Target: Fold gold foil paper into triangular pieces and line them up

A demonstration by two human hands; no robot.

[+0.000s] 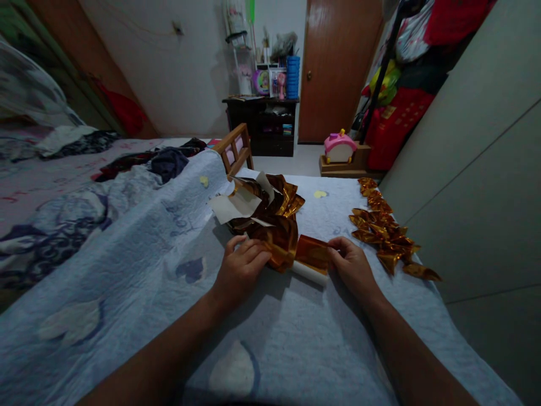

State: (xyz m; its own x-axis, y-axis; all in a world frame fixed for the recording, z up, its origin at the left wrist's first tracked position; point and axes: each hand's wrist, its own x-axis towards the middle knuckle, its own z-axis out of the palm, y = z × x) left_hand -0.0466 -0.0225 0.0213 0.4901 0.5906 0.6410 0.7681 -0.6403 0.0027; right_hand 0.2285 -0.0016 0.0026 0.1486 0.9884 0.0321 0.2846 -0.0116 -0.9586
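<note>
In the middle of the bed, my left hand (243, 259) has its fingers curled over the near edge of a curved sheet of gold foil paper (284, 243). My right hand (351, 264) pinches the right end of a flat gold foil strip (311, 252) between thumb and fingers. Below that strip, a white rolled edge or tube (310, 274) lies slantwise. Just beyond my left hand rises a loose pile of gold foil sheets (291, 197), some with their white backs (239, 204) turned up.
Folded gold foil pieces (380, 231) lie in a row along the bed's right edge, beside a pale cabinet (477, 186). A blue patterned sheet (270, 344) covers the bed. Farther off are a wooden bed rail (234, 148), a pink toy (340, 148) and a dark shelf (262, 127).
</note>
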